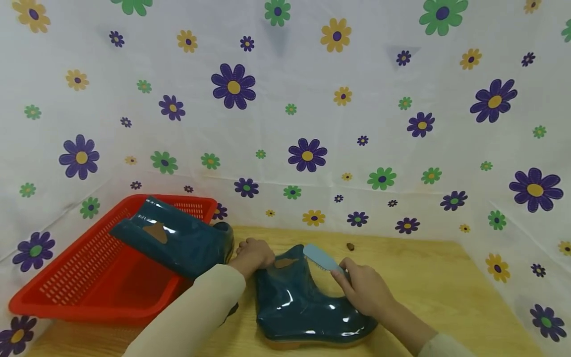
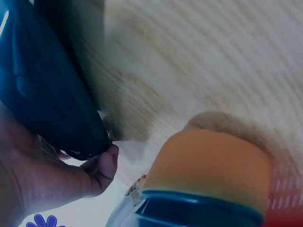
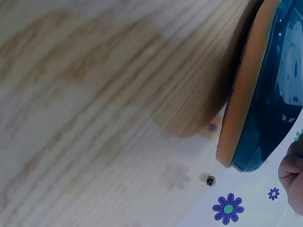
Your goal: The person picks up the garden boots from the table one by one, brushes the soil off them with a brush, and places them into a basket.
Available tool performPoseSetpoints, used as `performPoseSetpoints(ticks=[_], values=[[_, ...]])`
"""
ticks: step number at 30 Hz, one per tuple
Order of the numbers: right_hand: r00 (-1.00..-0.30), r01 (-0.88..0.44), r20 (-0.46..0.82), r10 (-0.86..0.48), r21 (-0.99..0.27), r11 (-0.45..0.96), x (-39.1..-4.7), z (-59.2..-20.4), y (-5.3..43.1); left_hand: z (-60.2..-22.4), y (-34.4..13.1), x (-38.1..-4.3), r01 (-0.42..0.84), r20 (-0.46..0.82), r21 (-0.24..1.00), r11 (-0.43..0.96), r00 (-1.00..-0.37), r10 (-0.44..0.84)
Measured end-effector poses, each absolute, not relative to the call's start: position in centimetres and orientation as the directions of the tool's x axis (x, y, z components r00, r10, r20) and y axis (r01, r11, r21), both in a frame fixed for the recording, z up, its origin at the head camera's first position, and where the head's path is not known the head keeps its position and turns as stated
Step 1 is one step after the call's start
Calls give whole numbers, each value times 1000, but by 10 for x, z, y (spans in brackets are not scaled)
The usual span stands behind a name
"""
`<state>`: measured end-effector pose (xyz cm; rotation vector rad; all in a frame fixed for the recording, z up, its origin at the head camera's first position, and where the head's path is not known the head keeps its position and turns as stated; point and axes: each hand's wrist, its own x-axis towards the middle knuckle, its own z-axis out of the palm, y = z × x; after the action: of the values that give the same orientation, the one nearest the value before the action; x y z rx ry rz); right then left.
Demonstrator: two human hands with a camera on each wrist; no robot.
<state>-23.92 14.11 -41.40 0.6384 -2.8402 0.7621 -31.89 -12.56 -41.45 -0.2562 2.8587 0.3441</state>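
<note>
A glossy dark teal rubber boot [image 1: 296, 312] with a tan sole stands upright on the wooden table. My left hand [image 1: 255, 254] grips the top rim of its shaft, thumb and fingers pinching the edge in the left wrist view. In my right hand [image 1: 368, 287] is the handle of a light blue brush [image 1: 320, 256]. The brush's bristles face down, right at the front of the shaft near a brown patch [image 1: 285, 263]. The right wrist view shows the boot's toe [image 3: 265, 109] and part of the right hand, with the brush out of sight there.
A red plastic basket [image 1: 58, 311] stands at the left. The matching boot [image 1: 192, 245] lies across it, its shaft bearing a brown patch [image 1: 156, 232]. A small brown lump [image 1: 350, 246] lies at the back of the table [image 1: 428, 287]. Flower-printed white cloth [image 1: 379, 144] surrounds the area.
</note>
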Motion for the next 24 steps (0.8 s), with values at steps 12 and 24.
performPoseSetpoints(ticks=[12,24], values=[[-903,-418,289,-318,-418,806,-249,-403,150,-411,-129,-333,-215,-307,96,972,-935,-177],[-867,-471,321,-382,-272,840,-245,-402,142,-377,-141,-331,198,-97,-7,980,-976,196]])
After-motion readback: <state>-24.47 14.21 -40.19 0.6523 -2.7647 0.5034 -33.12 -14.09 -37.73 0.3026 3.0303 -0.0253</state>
